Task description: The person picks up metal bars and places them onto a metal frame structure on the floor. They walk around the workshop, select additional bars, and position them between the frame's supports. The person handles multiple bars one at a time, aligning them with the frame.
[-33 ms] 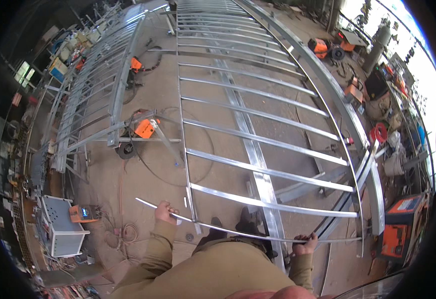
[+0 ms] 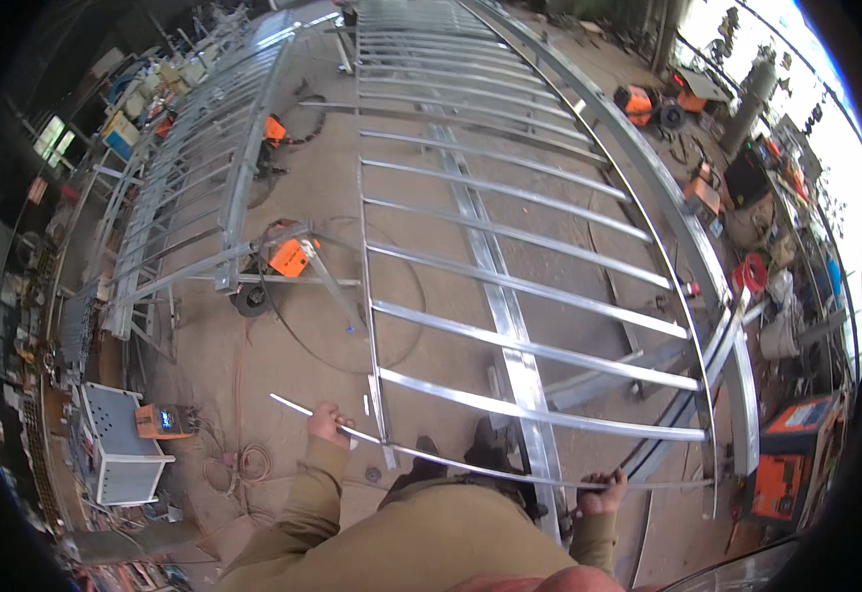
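Note:
A long thin metal bar (image 2: 470, 466) runs crosswise in front of my body, at the near end of a ladder-like metal frame (image 2: 539, 407). My left hand (image 2: 328, 424) is closed round the bar just outside the frame's left rail (image 2: 368, 286); the bar's free end sticks out further left. My right hand (image 2: 604, 491) grips the bar closer to its right end, inside the frame's right rail (image 2: 670, 281). Whether the bar touches the rails is hard to tell. Several shiny crossbars span the rails beyond it.
A thick metal beam (image 2: 522, 370) runs lengthwise under the frame. Orange machines (image 2: 289, 259) stand on the floor to the left, and an orange-and-black machine (image 2: 784, 479) at the near right. A second slatted frame (image 2: 179, 183) rests on supports at left. Cables (image 2: 251, 469) lie coiled near a grey cabinet (image 2: 120, 449).
The view has tilted slightly, so the frame's right side and my right hand appear a little lower. Both hands keep their hold on the bar.

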Tool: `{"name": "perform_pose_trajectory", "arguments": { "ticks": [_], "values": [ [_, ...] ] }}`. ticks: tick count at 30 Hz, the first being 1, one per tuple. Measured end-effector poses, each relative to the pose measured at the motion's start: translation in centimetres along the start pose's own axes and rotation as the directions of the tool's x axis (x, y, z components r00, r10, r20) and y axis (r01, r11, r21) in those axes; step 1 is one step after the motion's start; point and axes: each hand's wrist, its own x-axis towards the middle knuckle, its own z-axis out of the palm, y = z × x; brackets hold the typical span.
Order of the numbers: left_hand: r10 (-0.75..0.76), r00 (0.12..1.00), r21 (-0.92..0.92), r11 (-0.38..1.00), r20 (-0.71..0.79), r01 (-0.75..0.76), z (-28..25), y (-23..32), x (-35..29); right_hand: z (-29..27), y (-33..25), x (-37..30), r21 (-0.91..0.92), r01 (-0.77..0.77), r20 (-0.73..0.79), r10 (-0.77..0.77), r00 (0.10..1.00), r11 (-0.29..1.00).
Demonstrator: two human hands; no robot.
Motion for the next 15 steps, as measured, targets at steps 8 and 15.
{"name": "perform_pose_trajectory", "arguments": {
  "ticks": [8, 15],
  "values": [
    [-0.008, 1.000, -0.039, 0.999, -0.009, 0.008, 0.0, -0.2, -0.1, -1.6, -5.9, 6.2, 0.177, 0.030, -0.129, -0.007, 0.992, 0.984],
    [-0.004, 0.999, -0.013, 1.000, -0.047, 0.003, -0.1, -0.6, 0.5, -5.9, -9.7, 12.7, 0.105, 0.084, -0.074, -0.076, 0.994, 0.991]
  ]
}}
